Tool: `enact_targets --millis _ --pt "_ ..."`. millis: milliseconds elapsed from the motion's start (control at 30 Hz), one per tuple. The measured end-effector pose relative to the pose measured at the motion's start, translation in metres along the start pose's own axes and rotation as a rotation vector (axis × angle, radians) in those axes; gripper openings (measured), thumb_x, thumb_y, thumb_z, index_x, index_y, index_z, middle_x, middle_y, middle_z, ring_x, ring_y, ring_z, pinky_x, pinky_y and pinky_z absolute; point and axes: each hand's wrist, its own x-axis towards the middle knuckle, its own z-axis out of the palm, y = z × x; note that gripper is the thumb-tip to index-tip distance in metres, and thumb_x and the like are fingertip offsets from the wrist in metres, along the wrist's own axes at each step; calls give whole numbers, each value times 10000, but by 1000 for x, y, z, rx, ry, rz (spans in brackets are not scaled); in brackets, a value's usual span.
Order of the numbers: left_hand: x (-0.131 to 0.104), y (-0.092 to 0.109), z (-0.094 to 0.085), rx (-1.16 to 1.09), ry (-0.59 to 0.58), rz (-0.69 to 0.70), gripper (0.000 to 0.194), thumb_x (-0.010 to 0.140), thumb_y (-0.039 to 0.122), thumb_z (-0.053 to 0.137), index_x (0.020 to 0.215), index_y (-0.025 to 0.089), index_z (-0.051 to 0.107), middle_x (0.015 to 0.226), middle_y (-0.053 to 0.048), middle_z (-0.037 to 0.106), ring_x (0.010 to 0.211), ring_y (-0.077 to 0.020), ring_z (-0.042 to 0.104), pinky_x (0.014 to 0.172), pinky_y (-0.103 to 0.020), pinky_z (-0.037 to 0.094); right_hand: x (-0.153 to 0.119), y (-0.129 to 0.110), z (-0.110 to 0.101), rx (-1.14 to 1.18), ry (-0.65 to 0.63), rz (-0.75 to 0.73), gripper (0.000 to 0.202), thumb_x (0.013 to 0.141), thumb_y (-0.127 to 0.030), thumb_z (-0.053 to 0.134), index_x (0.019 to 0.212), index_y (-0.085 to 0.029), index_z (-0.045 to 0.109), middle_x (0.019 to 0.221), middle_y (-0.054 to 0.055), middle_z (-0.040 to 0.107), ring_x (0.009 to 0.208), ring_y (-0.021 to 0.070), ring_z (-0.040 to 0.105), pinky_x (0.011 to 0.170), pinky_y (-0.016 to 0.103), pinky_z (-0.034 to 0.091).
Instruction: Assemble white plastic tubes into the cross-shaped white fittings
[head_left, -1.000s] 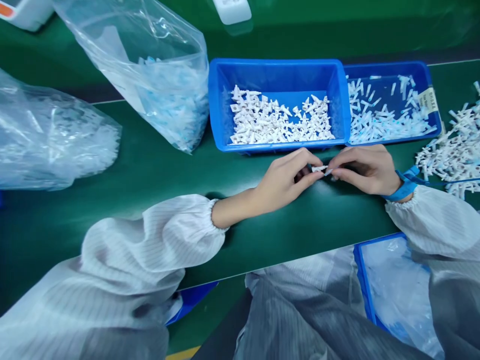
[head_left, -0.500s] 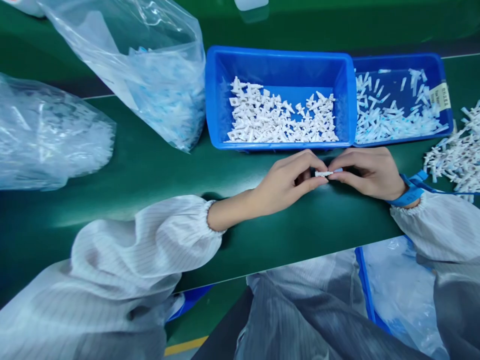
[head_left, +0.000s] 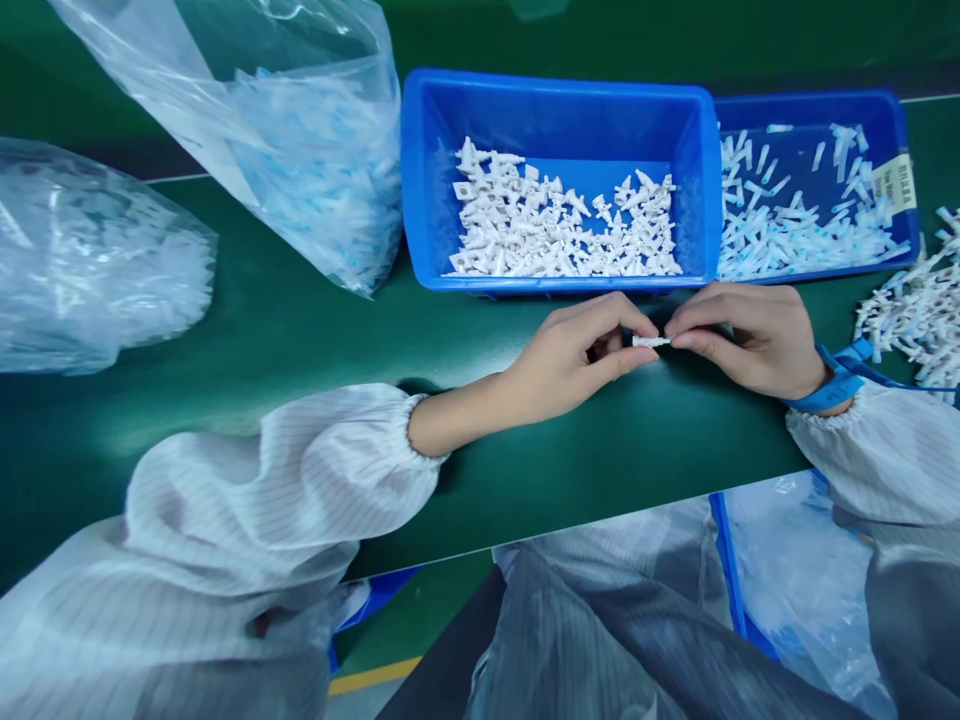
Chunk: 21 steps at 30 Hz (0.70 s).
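My left hand [head_left: 570,355] pinches the thick end of a small white plastic connector [head_left: 646,341] between thumb and fingertips, just in front of the larger blue bin. On its other side, my right hand [head_left: 750,335], with a blue band around the wrist, is closed at the connector's narrow end. Whether a second small piece sits between those right fingertips is hidden. Several similar white connectors [head_left: 510,220] lie heaped in the large blue bin [head_left: 559,283]. Small whitish tubes with light-blue parts [head_left: 802,235] lie in the second blue bin [head_left: 817,120] to the right.
A heap of slender white pieces [head_left: 919,315] lies on the green table [head_left: 525,490] at the far right. Two clear plastic bags of parts, one upright [head_left: 322,180] and one lying low [head_left: 105,260], are at the left. Below the table edge is another bag [head_left: 799,560].
The right fingertips have closed further over the connector's narrow end, covering a pale blue spot visible there before. The whole view has shifted slightly; the left hand keeps its pinch.
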Motion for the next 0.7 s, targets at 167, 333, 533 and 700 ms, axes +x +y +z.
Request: enact_targets --millis 167,333,533,700 --pt "0 1 0 -52 7 -22 324 898 492 620 914 169 630 826 -28 645 590 -78 588 550 -199 471 0 1 3 10 -30 40 146 920 -265 596 875 -251 734 838 18 749 740 154 701 697 270 568" --pt "0 2 2 -211 -3 -83 333 882 486 643 880 156 600 926 -39 635 600 -70 642 542 -185 530 0 1 2 23 -52 44 148 913 -267 609 868 -256 749 845 22 749 725 151 699 683 262 563" --pt "0 3 4 -312 26 -119 333 846 469 692 848 150 595 889 -25 645 664 -110 702 611 -227 589 0 0 4 43 -28 53 152 904 -250 620 856 -257 764 835 14 758 694 140 697 670 246 564" --pt "0 4 7 -325 59 -176 363 835 495 691 824 151 576 746 -6 664 631 -124 697 613 -247 589 -3 1 10 33 33 114 135 880 -277 652 828 -258 774 791 14 759 670 154 690 654 272 566"
